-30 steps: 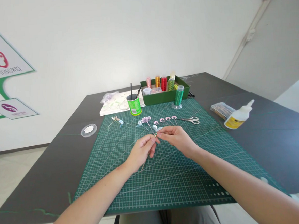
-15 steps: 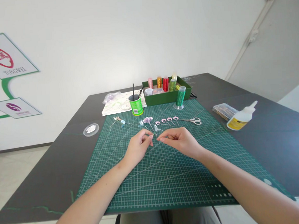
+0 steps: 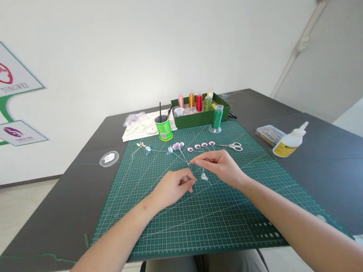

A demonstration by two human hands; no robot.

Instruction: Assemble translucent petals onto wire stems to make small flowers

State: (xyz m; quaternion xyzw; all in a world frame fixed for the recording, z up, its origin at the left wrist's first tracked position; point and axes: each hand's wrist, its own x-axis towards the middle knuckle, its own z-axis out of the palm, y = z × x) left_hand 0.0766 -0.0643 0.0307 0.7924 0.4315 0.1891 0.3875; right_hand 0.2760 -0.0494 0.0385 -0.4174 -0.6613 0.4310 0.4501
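Observation:
Over the middle of the green cutting mat (image 3: 163, 232), my right hand (image 3: 219, 166) pinches a thin wire stem. That stem runs towards a purple flower (image 3: 178, 145), beside a pale blue flower piece (image 3: 170, 150). My left hand (image 3: 175, 186) is lower and nearer to me, its thumb and fingers closed together; whatever they hold is too fine to make out. Just below my right fingers is a pale blue-white petal piece (image 3: 204, 176) on a thin wire. Several small pink petal loops (image 3: 204, 144) lie in a row beyond my right hand, next to white-handled scissors (image 3: 236, 146).
At the back stand a green can (image 3: 164, 129) with black sticks, a green thread spool (image 3: 218, 117) and a green box (image 3: 193, 120) of spools. A glue bottle (image 3: 289, 143) and a flat case (image 3: 270, 134) are right; a small dish (image 3: 109, 158) is left.
My left hand has come down towards me, away from the right fingertips. The pale blue-white petal piece has swung from beyond my right fingers to below them. My right hand has risen slightly.

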